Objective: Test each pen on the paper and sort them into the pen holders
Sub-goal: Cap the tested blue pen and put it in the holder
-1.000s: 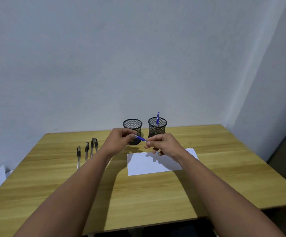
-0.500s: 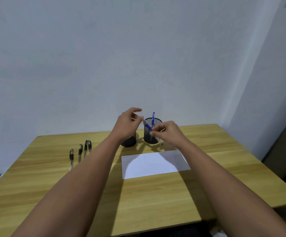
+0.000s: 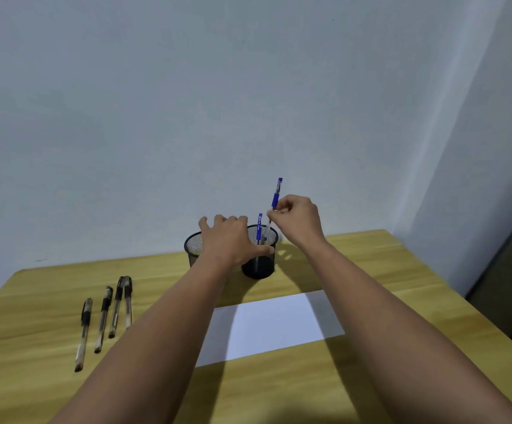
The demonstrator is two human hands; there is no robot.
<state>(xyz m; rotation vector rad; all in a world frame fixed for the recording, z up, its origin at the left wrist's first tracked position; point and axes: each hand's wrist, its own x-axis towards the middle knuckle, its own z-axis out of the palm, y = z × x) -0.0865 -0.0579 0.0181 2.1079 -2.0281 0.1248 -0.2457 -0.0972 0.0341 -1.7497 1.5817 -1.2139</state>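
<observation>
**A:** What's left over at nine o'clock?

**Me:** Four black pens [image 3: 104, 316] lying in a row on the table [image 3: 279, 393], none of them tested yet, I'd say. The left pen holder [image 3: 194, 244] stands at about eleven o'clock from the paper [image 3: 274, 325]; what I can see of it holds nothing.

**A:** And your hands?

**Me:** A second ago both were pinching the blue pen [image 3: 274, 203] level over the sheet. Now my left hand [image 3: 230, 240] has let go and lies spread, empty, across the near rims of the two holders. My right hand [image 3: 297, 218] alone grips the pen between thumb and fingertips, turned upright at twelve o'clock, its lower end going into the right pen holder [image 3: 259, 264] beside the other blue pen [image 3: 259, 226] standing there.

**A:** Meaning?

**Me:** This one's sorted once I release it. The black ones come next, I reckon.
</observation>
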